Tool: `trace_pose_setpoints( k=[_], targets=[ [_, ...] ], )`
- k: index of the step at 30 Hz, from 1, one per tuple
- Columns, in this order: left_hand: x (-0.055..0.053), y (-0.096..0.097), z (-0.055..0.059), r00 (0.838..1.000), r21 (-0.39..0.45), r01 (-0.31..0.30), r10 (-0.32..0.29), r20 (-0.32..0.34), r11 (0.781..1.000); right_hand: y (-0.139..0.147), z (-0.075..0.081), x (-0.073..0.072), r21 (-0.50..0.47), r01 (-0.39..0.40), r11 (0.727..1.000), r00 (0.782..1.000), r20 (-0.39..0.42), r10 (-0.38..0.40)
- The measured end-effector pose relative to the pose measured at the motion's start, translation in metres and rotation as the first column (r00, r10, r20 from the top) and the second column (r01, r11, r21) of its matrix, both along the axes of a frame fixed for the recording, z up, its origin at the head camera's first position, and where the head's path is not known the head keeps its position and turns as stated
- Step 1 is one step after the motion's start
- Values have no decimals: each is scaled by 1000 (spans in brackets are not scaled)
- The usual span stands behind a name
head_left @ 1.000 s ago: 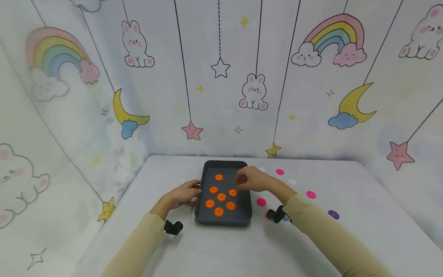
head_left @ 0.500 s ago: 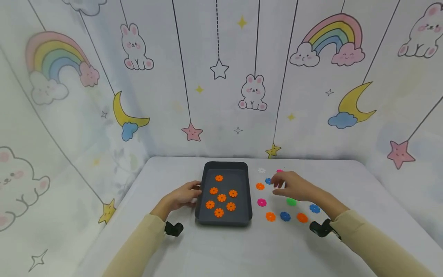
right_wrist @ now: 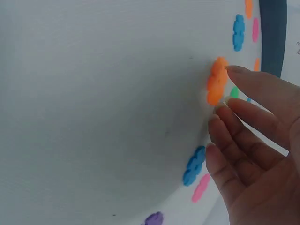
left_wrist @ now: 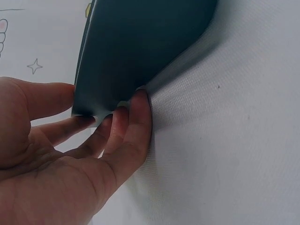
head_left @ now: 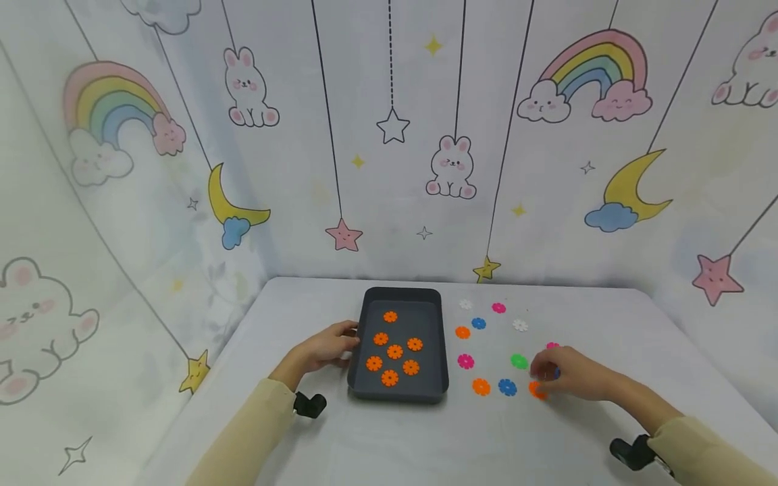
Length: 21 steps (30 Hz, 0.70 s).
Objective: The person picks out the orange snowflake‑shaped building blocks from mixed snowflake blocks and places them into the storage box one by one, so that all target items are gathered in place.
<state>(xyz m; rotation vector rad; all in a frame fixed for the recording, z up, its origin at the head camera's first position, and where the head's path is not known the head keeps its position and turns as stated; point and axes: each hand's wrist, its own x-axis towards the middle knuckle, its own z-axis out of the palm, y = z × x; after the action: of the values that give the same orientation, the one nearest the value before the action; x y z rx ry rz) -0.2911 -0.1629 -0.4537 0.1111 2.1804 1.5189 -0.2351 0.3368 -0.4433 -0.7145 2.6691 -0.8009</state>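
Observation:
A dark grey tray [head_left: 434,317] stands on the white table with several orange flower-shaped pieces [head_left: 395,352] lying in it. My left hand [head_left: 325,347] holds the tray's left side, its fingertips spread along the outer wall [left_wrist: 140,42] between rim and base. To the right, my right hand [head_left: 574,374] is low over the table, thumb and fingers parted around an orange flower-shaped piece [right_wrist: 217,80]. The thumb tip is right at that piece's edge, and nothing is gripped. A blue piece [right_wrist: 194,166] lies just beyond the fingertips, partly hidden by the hand in the head view.
Loose flower-shaped pieces lie right of the tray: a green piece [head_left: 519,362], a pink piece [head_left: 465,361], a blue piece [head_left: 507,387], an orange piece [head_left: 481,387] and a white piece [head_left: 520,325]. A purple piece [right_wrist: 153,219] shows in the right wrist view. A patterned cloth [head_left: 389,202] hangs behind.
My right hand has moved from above the tray out to the right and down to the pieces near the table's front right. The left hand stays at the tray.

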Motion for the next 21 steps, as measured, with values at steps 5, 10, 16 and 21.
trace_pose_setpoints(
  k=[5, 10, 16, 21],
  targets=[
    [1, 0, -1, 1000, -7, -4, 4, 0, 1000, 4, -4, 4, -1, -4, 1000, 1000, 5, 4],
    [-1, 0, -2, 1000, -6, -3, 3, -3, 1000, 5, -1, 7, 1, -7, 1000, 1000, 0, 7],
    [-1, 1, -3, 1000, -2, 5, -5, -7, 1000, 7, 0, 9, -11, 2, 1000, 999, 34, -2],
    [1, 0, -1, 1000, 1, 8, -7, -11, 1000, 10, 0, 9, -33, 7, 999, 1000, 27, -6]
  ],
)
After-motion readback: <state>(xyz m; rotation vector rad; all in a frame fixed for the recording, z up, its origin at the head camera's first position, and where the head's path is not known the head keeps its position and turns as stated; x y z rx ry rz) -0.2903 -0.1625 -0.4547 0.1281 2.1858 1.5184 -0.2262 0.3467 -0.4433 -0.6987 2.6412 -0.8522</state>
